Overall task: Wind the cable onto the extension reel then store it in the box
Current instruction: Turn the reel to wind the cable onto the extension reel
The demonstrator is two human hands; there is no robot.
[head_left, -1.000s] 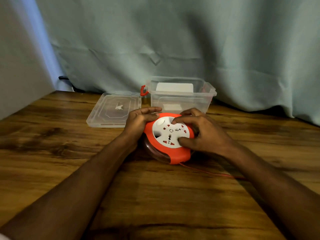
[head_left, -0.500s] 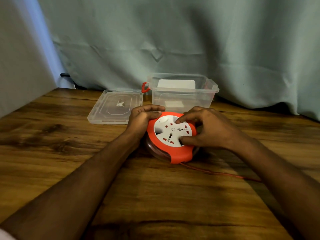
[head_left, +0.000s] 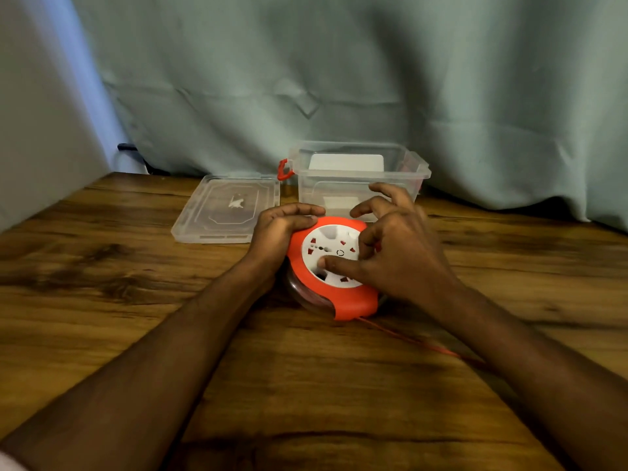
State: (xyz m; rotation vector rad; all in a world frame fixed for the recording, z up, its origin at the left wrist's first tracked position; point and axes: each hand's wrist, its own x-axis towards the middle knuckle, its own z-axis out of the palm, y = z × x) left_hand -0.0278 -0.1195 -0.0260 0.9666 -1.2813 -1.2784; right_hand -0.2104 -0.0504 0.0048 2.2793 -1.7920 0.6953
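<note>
Two bare hands work at an orange, round plastic extension reel [head_left: 334, 266] with a white socket face, which sits on the brown wood-grain table [head_left: 102, 283] near its middle. Farthest left lies a clear, flat rectangular plastic lid [head_left: 226, 212], flat on the table and apart from the reel. Next comes the left hand [head_left: 278, 229], its fingers curled over the reel's upper-left orange rim and gripping it there. On the reel's white face the right hand [head_left: 397, 253] has its thumb pressed on the lower left part of the disc and some bent fingers on the right part, while the other fingers lift off, spread and loosely curled, above the far edge; the hand is blurred, so the exact finger contact cannot be told. Behind the reel, close to it, stands the clear rectangular plastic storage box [head_left: 356, 175] with a red latch at its left end, open at the top. A thin red cable [head_left: 407, 339] leaves the reel's lower edge and runs right across the table, passing under the right forearm. A pale green curtain [head_left: 373, 79] hangs behind everything.
</note>
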